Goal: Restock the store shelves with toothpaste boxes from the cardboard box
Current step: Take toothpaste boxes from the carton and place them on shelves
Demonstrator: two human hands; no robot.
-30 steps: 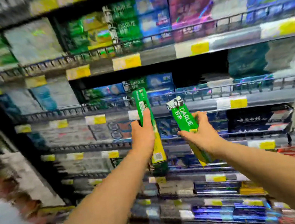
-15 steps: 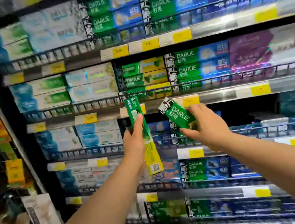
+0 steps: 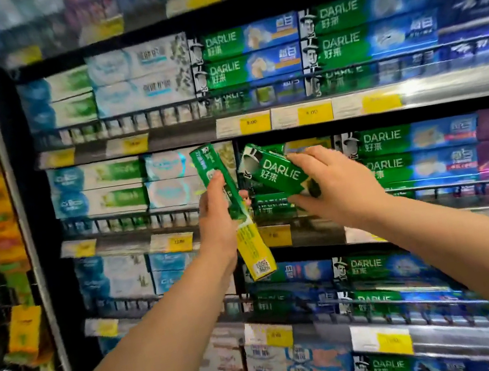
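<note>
My left hand (image 3: 219, 219) grips a green and yellow toothpaste box (image 3: 249, 249), held nearly upright with its top tilted left. My right hand (image 3: 331, 186) holds a second green Darlie toothpaste box (image 3: 276, 170) by its lower end. That box's printed end points up and left into the shelf bay (image 3: 273, 209), where another green Darlie box lies behind the wire rail. The cardboard box is not in view.
Store shelves (image 3: 290, 118) packed with toothpaste boxes fill the view, each level edged with a wire rail and yellow price tags (image 3: 251, 122). A black upright post (image 3: 27, 223) bounds the shelving at the left, with blurred hanging goods beyond it.
Both hands have risen with their boxes to a higher shelf level. The right hand's box has moved into the front of the Darlie bay.
</note>
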